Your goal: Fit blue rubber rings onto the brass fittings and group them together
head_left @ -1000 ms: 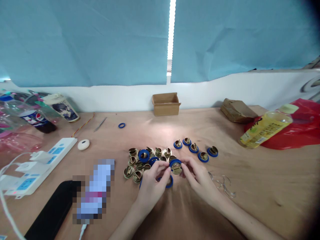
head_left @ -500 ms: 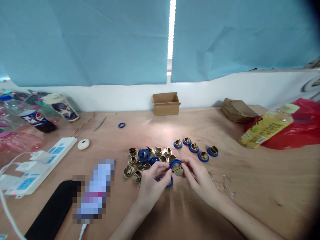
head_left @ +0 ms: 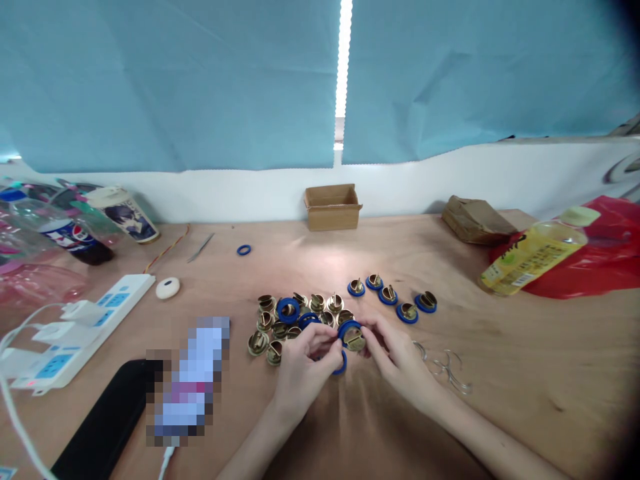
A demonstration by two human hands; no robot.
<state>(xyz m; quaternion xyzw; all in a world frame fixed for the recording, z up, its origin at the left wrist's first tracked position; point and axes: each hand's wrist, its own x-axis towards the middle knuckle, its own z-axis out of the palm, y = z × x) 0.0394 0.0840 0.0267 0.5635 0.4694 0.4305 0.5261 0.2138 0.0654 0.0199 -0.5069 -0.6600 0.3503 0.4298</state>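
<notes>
Between the fingertips of both hands is a round brass fitting (head_left: 355, 339) with a blue ring (head_left: 345, 327) around its rim. My left hand (head_left: 306, 363) pinches it from the left, my right hand (head_left: 393, 353) from the right. Just behind my left hand lies a cluster of brass fittings (head_left: 274, 353), with loose blue rings (head_left: 289, 311) on top. Another blue ring (head_left: 342, 364) rests on the table below the held piece, partly hidden by my left hand. Farther right sit several brass fittings with blue rings on them (head_left: 407, 313).
Thin metal rings (head_left: 453, 370) lie right of my right hand. A small cardboard box (head_left: 333, 217) stands at the back. To the left are a phone (head_left: 193, 380), a black case (head_left: 107, 420) and a power strip (head_left: 90, 333). A yellow-labelled bottle (head_left: 540, 253) leans at the right.
Both hands stay in nearly the same place, still gripping the fitting and its blue ring. The held piece has shifted very slightly left. Everything else looks the same.
</notes>
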